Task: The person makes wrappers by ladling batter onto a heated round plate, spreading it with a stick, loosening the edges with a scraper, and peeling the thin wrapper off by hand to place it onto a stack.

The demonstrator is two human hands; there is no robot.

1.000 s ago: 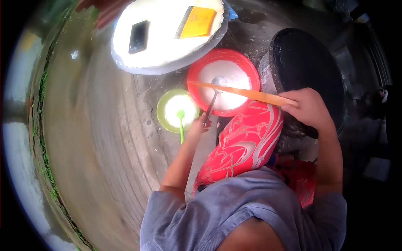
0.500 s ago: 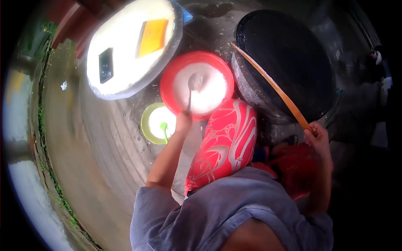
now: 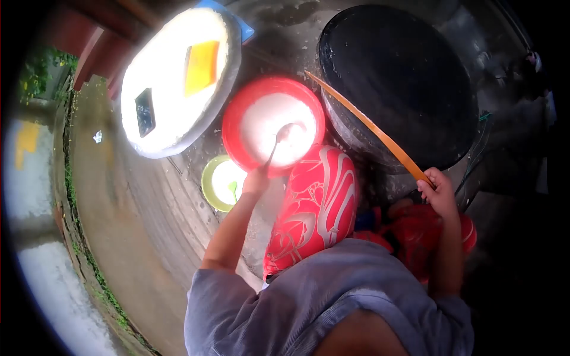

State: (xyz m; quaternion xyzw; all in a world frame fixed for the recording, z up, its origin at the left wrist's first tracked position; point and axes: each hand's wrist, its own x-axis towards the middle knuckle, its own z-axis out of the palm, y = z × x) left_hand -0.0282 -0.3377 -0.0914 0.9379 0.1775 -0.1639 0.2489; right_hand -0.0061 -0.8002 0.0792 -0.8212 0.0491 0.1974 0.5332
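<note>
My left hand (image 3: 256,180) is closed round the handle of a ladle (image 3: 274,148), whose bowl dips into white batter (image 3: 261,121) in a red basin (image 3: 233,127). In my right hand (image 3: 438,188) I grip one end of a long, flat wooden stick (image 3: 377,130). The stick slants up and left across the near side of a big round black griddle (image 3: 398,77), its far tip beyond the griddle's left edge. Just left of the red basin sits a green bowl (image 3: 208,184) of white stuff with a green spoon (image 3: 233,188) in it.
A round white-topped stand (image 3: 172,89) at the upper left bears a dark phone-like object (image 3: 145,111) and an orange-yellow item (image 3: 202,68). Something blue (image 3: 243,28) shows behind it. My red-clad knee (image 3: 317,202) is close to the basin. Green strands (image 3: 484,127) lie right of the griddle.
The ladle's bowl has moved right through the batter, and its handle now leans more. My right hand and the stick have shifted slightly left. The whole view has tilted a little.
</note>
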